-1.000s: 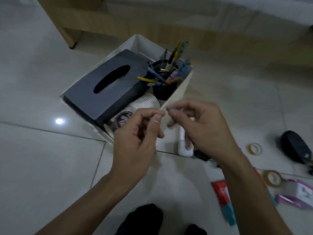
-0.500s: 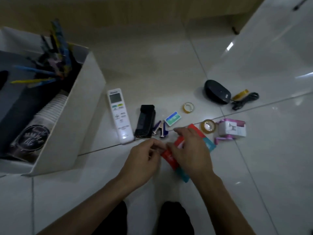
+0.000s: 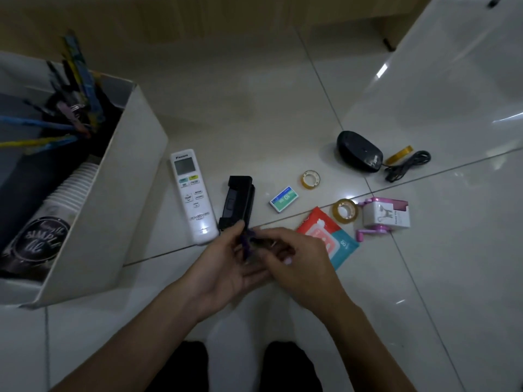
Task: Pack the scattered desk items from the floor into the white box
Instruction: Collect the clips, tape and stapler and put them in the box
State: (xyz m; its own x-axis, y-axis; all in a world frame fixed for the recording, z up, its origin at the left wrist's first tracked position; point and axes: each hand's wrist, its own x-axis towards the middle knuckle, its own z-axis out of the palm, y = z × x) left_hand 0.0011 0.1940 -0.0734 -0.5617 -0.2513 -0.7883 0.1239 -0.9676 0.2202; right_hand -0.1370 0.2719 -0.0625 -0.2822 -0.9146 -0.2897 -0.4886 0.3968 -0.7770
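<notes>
Fingers (image 3: 237, 232) around small purple clip (image 3: 245, 247)

- The left hand (image 3: 226, 267) and right hand (image 3: 300, 264) pinch a small purple thing (image 3: 245, 244), perhaps a clip; it is blurred.
- At nine o'clock of the hands stands the white box (image 3: 113, 222).
- The remote (image 3: 192, 193) and stapler (image 3: 237, 202) lie at eleven, the mouse (image 3: 358, 150) at two.

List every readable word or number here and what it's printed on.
"SIMPLE": round black label on the cup stack in the white box; script around it unreadable.
"TEMP": button on the white remote; top brand mark blurred.
"10": small green-and-blue box.
"8": teal end of the wipes pack.
Pink-and-white box: print too small.
</notes>
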